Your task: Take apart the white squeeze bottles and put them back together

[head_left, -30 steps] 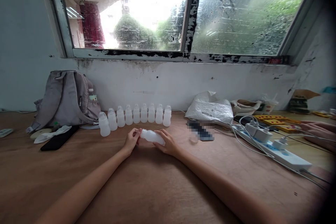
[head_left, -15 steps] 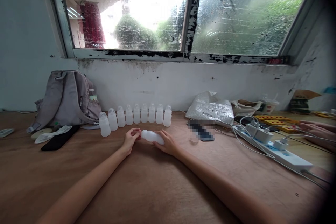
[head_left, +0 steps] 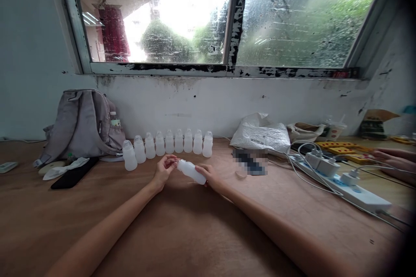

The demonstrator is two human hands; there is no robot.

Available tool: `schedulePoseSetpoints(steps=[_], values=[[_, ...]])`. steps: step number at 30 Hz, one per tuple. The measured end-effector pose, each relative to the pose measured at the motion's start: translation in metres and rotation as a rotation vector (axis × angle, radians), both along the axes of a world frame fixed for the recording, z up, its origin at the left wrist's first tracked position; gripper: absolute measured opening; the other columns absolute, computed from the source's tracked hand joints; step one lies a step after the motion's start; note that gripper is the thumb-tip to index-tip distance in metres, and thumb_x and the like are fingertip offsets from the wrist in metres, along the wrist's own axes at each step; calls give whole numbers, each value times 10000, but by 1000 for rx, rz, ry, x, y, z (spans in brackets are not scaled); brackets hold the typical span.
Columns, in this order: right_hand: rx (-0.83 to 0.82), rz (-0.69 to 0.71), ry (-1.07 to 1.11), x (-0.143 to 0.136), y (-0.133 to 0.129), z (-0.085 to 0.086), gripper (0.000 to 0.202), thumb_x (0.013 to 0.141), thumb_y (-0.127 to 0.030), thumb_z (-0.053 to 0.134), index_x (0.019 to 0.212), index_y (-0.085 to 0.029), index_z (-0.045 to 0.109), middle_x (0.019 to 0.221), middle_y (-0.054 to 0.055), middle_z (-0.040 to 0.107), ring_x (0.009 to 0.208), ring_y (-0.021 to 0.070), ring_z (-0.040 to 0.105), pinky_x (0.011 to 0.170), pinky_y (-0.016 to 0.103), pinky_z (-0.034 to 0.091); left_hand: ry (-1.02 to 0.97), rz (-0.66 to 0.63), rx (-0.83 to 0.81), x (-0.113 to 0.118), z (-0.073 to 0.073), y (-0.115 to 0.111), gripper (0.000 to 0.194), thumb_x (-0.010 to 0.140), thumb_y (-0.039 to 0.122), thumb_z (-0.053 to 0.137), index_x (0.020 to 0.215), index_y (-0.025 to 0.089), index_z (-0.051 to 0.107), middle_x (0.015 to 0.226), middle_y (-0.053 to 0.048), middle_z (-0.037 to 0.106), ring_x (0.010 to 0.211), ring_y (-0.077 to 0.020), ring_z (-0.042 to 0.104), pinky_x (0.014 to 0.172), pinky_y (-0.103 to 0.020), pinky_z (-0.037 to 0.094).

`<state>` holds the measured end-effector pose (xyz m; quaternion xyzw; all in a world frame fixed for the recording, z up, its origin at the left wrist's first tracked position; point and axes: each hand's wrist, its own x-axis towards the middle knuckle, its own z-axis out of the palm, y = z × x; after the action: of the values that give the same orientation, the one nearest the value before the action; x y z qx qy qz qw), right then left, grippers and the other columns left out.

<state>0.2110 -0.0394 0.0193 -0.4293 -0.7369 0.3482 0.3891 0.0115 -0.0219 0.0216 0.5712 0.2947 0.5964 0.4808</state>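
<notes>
A frosted white bottle (head_left: 191, 171) lies tilted between my two hands above the wooden table (head_left: 182, 233), its neck to the left and its base to the right. My right hand (head_left: 208, 175) is closed round the base end. At the neck end, my left hand (head_left: 165, 169) has its fingers curled together at the bottle's tip; whether they grip a small part there is too small to tell. Behind my hands stands a row of several similar upright bottles (head_left: 159, 143) with clear tops.
A grey backpack (head_left: 86, 121) and a black phone-like slab (head_left: 74, 174) are at the left. To the right are a silvery bag (head_left: 260, 135), a pixelated patch, a white power strip (head_left: 367, 198) with cables, and another person's hand (head_left: 394, 160).
The bottle has tilted more, its base end lower and nearer to me. My right hand has shifted slightly right and down with it; my left hand's fingers have moved slightly.
</notes>
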Motion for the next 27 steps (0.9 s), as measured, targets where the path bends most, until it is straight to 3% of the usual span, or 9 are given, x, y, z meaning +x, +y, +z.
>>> schedulePoseSetpoints(steps=[2,4,6,10,12,15,17,23,27], values=[[-258,83,146,-3,0,6,515,798,-575,270,840,-123,513,558,21,537,356,80,395,328,200,294,-43,-18,-27,0,8,-1,292,646,268,650,887,160,527,840,-53,649,826,-166,582,755,-275,423],[-341,121,220,-8,-3,13,516,795,-584,266,902,-130,487,576,13,528,346,68,378,320,193,283,-118,-25,-80,1,16,-2,321,652,281,650,921,161,522,876,-60,639,828,-161,579,749,-266,424],[-260,75,181,-14,-10,18,459,769,-569,365,933,-153,469,660,17,538,398,70,422,356,193,321,-207,-24,-162,3,23,-6,364,667,312,642,966,158,504,965,-85,610,846,-163,572,730,-262,433],[116,-70,-93,-32,-33,18,420,678,-449,577,982,-199,431,878,42,555,677,144,532,561,249,417,-262,-1,-287,14,29,-17,479,647,371,661,1033,166,463,1056,-113,548,828,-170,572,649,-249,452],[260,-103,-199,-40,-44,14,416,698,-380,569,1034,-203,399,936,58,549,782,178,531,653,291,409,-266,62,-332,19,27,-23,518,615,366,688,1034,179,447,1004,-101,561,789,-167,581,610,-244,454],[316,-96,-237,-46,-55,12,378,716,-334,544,1030,-192,388,951,74,538,782,186,526,668,308,393,-292,149,-381,24,24,-27,477,591,336,704,960,172,452,817,-59,585,669,-143,581,547,-233,447],[208,-24,-154,-46,-57,14,329,719,-363,538,969,-195,406,891,56,542,726,165,522,619,281,392,-311,166,-363,25,23,-28,396,598,295,690,894,163,463,672,-13,560,582,-119,556,520,-223,436],[-540,302,423,-45,-58,22,327,762,-494,412,873,-188,395,648,-4,516,431,70,392,395,184,257,-317,136,-252,24,34,-40,288,630,232,600,866,168,448,552,29,526,517,-118,523,482,-222,421],[-774,441,631,-46,-59,20,410,773,-520,329,789,-134,466,613,19,525,370,48,346,397,199,232,-302,103,-230,25,36,-47,286,650,253,576,883,180,429,553,27,539,519,-124,518,484,-230,422]])
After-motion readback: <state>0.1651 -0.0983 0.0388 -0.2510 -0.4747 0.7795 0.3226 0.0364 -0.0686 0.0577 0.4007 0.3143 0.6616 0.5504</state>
